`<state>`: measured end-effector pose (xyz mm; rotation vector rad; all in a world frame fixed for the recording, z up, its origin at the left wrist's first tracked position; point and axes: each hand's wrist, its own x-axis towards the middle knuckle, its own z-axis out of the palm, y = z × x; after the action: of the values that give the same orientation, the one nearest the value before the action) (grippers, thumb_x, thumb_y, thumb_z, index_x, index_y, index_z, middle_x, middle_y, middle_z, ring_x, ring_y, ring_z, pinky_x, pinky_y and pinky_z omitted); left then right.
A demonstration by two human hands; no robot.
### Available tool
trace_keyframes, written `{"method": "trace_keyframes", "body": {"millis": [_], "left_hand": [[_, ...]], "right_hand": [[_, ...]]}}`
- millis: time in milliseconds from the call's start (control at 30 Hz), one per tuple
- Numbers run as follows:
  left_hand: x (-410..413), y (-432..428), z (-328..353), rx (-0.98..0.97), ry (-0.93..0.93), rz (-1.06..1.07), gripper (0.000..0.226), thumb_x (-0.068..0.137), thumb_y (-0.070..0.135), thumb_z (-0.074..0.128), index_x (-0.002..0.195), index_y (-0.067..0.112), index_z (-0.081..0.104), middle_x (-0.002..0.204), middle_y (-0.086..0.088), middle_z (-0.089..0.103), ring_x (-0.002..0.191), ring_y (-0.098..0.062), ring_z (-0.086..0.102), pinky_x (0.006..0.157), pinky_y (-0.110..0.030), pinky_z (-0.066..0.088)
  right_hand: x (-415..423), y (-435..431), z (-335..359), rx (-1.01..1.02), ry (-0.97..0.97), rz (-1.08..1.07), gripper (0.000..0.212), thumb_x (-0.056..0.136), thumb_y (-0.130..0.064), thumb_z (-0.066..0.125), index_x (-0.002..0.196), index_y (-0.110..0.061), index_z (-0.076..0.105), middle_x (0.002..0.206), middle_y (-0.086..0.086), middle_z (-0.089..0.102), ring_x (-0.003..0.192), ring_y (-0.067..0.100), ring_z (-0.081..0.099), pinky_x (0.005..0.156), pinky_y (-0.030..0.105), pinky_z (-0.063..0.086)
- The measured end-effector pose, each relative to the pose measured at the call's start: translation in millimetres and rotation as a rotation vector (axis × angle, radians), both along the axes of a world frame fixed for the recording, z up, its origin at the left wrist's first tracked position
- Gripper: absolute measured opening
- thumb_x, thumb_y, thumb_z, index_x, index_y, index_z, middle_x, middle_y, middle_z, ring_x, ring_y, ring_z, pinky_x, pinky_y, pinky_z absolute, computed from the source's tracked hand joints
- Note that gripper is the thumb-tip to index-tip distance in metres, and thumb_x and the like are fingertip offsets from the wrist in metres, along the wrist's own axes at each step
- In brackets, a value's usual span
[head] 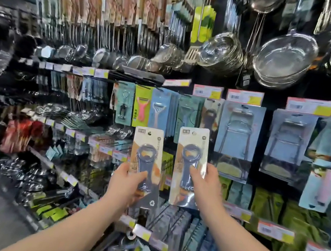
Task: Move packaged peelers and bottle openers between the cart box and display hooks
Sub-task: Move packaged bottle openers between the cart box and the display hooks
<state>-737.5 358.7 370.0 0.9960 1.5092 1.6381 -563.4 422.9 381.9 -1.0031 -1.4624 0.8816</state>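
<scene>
Both hands were up in front of the kitchenware wall, each holding one carded bottle opener. The left hand (126, 181) was closed on the lower half of a cream card with a grey-blue metal bottle opener under clear blister (145, 166), thumb across the front. The right hand (205, 184) pinched a second cream-carded grey-blue bottle opener (190, 166) by its lower right side, thumb on the blister, fingers behind. Both packs stood upright, side by side and apart, just below the hook row holding a pink peeler on a lime-green card (141, 105) and a steel peeler on a light blue card (159, 109). The cart box was not in view.

Handling guess: packs looked light, card stiff but bendable, blister slick and glossy, so a thumb-and-fingers pinch on the card's lower edge seemed safest. Squeezing the blister could dent it. The hang hole at the top needed to stay clear for the hook, so a low grip suited hanging. Which hook was meant could not be told; motion blur softened the left side of the shelves.
</scene>
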Motion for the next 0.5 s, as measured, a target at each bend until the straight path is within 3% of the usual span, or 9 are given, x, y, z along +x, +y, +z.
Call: {"method": "trace_keyframes", "body": {"millis": [133, 267, 333, 433, 500], "left_hand": [[-20.3, 77.1, 23.7, 0.024, 0.056, -0.013, 0.026, 0.087, 0.018, 0.061, 0.110, 0.010, 0.053, 0.092, -0.014, 0.070, 0.061, -0.025, 0.061, 0.048, -0.028, 0.049], [-22.8, 146.4, 36.9, 0.059, 0.059, -0.058, 0.031, 0.087, 0.020, 0.063, 0.113, 0.010, 0.052, 0.093, -0.013, 0.069, 0.064, -0.027, 0.063, 0.051, -0.031, 0.050], [-20.9, 170.5, 35.6, 0.053, 0.039, -0.085, 0.030, 0.087, 0.020, 0.063, 0.111, 0.009, 0.050, 0.089, -0.014, 0.068, 0.057, -0.023, 0.060, 0.045, -0.027, 0.046], [-19.4, 197.1, 33.2, 0.052, 0.014, -0.112, 0.014, 0.086, 0.016, 0.062, 0.096, 0.010, 0.054, 0.067, -0.010, 0.059, 0.034, -0.012, 0.047, 0.035, -0.019, 0.035], [-20.8, 211.7, 33.5, 0.059, 0.001, -0.123, 0.009, 0.086, 0.015, 0.062, 0.091, 0.013, 0.056, 0.070, -0.012, 0.060, 0.033, -0.010, 0.046, 0.034, -0.018, 0.033]], "right_hand": [[-20.6, 70.1, 26.4, 0.024, 0.048, -0.006, 0.018, 0.093, -0.025, 0.055, 0.103, -0.023, 0.040, 0.087, -0.012, 0.049, 0.075, 0.001, 0.048, 0.068, 0.022, 0.039], [-23.1, 133.5, 40.3, 0.047, 0.065, -0.055, 0.017, 0.093, -0.026, 0.054, 0.104, -0.021, 0.042, 0.094, -0.002, 0.051, 0.084, 0.013, 0.049, 0.077, 0.031, 0.040], [-23.2, 155.3, 40.9, 0.036, 0.054, -0.072, 0.016, 0.093, -0.026, 0.054, 0.104, -0.018, 0.046, 0.094, -0.002, 0.054, 0.081, 0.012, 0.052, 0.071, 0.030, 0.042], [-23.9, 180.0, 40.4, 0.029, 0.057, -0.076, 0.023, 0.092, -0.026, 0.056, 0.111, -0.014, 0.051, 0.101, 0.003, 0.061, 0.089, 0.016, 0.059, 0.077, 0.035, 0.048], [-24.5, 192.8, 41.7, 0.050, 0.079, -0.074, 0.024, 0.092, -0.024, 0.057, 0.112, -0.014, 0.051, 0.104, 0.004, 0.062, 0.088, 0.012, 0.059, 0.071, 0.028, 0.048]]}}
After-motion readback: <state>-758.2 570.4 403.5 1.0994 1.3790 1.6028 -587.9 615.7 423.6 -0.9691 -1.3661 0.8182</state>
